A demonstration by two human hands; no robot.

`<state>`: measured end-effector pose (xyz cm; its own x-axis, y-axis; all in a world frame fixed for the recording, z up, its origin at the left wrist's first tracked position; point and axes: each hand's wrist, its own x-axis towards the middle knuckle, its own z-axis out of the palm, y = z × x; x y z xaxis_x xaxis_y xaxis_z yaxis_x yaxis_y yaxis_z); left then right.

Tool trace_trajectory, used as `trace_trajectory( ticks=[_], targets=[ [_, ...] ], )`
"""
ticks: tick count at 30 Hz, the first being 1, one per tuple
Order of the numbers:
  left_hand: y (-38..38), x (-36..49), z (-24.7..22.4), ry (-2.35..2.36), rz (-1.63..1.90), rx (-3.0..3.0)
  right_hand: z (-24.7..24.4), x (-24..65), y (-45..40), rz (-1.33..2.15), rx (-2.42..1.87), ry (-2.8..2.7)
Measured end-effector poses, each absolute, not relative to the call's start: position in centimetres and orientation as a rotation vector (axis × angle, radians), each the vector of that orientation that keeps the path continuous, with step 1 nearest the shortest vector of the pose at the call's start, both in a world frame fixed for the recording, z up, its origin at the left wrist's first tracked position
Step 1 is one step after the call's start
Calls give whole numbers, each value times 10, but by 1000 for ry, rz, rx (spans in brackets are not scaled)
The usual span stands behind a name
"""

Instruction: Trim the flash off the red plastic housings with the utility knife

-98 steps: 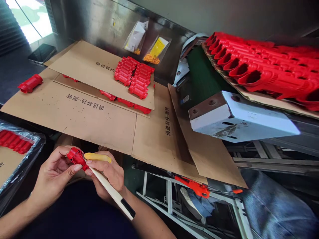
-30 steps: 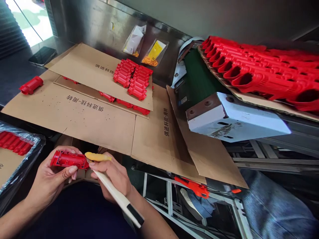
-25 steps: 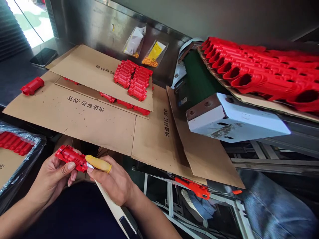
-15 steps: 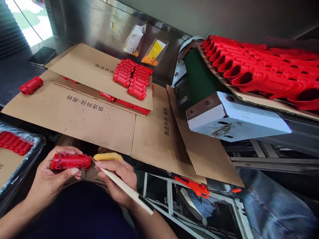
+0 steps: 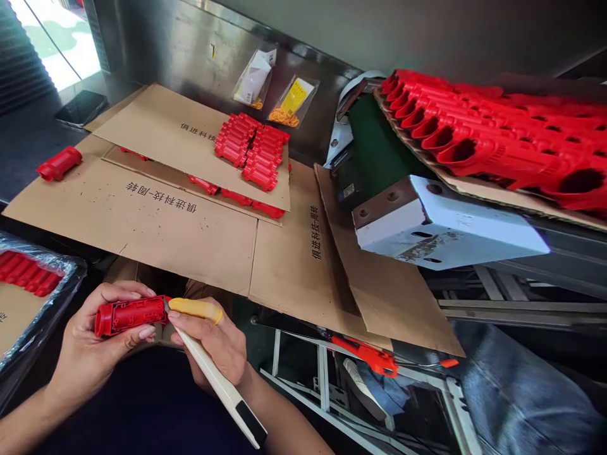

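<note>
My left hand [image 5: 90,335] is closed around a red plastic housing [image 5: 135,315], its open side with inner ribs and a dark outline turned up toward me. In my right hand [image 5: 218,341] is a knife with a long cream handle [image 5: 211,373] and a black end. A yellow finger cot [image 5: 196,308] covers one finger of that hand. The short blade meets the right end of the housing; the exact contact is partly hidden by my fingers. Both hands are held in front of my body, below the cardboard's near edge.
Flat cardboard [image 5: 208,246] covers the bench, with a stack of red housings [image 5: 253,148] on an upper sheet. One red housing [image 5: 59,163] lies at left near a phone [image 5: 81,107]. Rows of red parts [image 5: 497,126] rest above a green conveyor [image 5: 379,145] at right.
My right hand and the knife have shifted left, closer to the housing, and the knife handle has steepened. The housing has tilted slightly in my left hand, its left end now facing me more.
</note>
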<state>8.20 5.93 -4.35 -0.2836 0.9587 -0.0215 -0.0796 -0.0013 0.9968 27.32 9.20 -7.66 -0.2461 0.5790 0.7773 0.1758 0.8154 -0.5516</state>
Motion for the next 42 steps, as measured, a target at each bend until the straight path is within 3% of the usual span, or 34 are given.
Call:
trace_trajectory(
  ticks=[8, 15, 27, 34, 42],
  targets=[
    [59, 85, -44, 1300, 1387, 818, -85, 279, 92, 457, -603, -1892],
    [62, 80, -49, 1039, 1333, 584, -83, 296, 106, 1089, -942, -1155],
    [80, 76, -56, 1033, 1349, 608, -81, 290, 103, 935, -923, -1429],
    [159, -9, -36, 1750, 1319, 1470, -87, 300, 108, 924, -921, -1433],
    [271, -77, -16, 2091, 1247, 1681, -95, 300, 117, 921, -932, -1435]
  ],
)
